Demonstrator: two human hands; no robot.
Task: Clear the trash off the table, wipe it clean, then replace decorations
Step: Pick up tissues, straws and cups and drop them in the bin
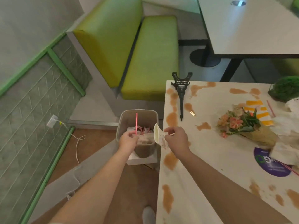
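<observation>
A grey trash bin (pixel 123 120) stands on the floor by the left edge of the white table (pixel 210 159), with crumpled paper inside. Over the bin my left hand (pixel 128 140) pinches a red striped straw (pixel 136 123) that stands upright. My right hand (pixel 177 139) holds a flattened white paper cup (pixel 157 135) with small red dots at the table's edge. Brown spill patches (pixel 172 118) cover the table. A black Eiffel Tower model (pixel 181 92) lies on its side on the table. A flower bouquet (pixel 239 123) in brown paper lies to the right.
White napkins (pixel 289 123), an orange striped wrapper (pixel 262 113), two more pink straws (pixel 271 109) and a purple sticker (pixel 268 167) lie at the table's right. A green ball plant (pixel 286 88) sits at the far corner. Green bench (pixel 145 62) behind; a second table (pixel 250 26) beyond.
</observation>
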